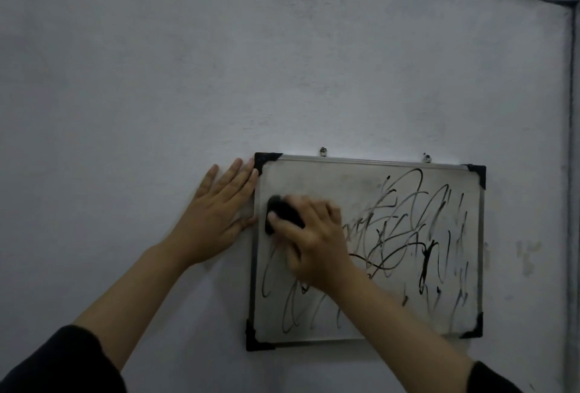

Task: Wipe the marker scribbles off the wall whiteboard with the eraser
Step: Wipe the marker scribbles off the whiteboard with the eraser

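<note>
**Eraser at the board's upper left**

The black eraser is pressed on the whiteboard, lower right of frame, gripped by the right hand. Scribbles cover the centre and right. Left hand lies flat, fingers straight, on the wall touching the frame.

Person: two bare forearms, left hand and right hand ungloved. Black sleeves pushed up near the elbows.
</note>
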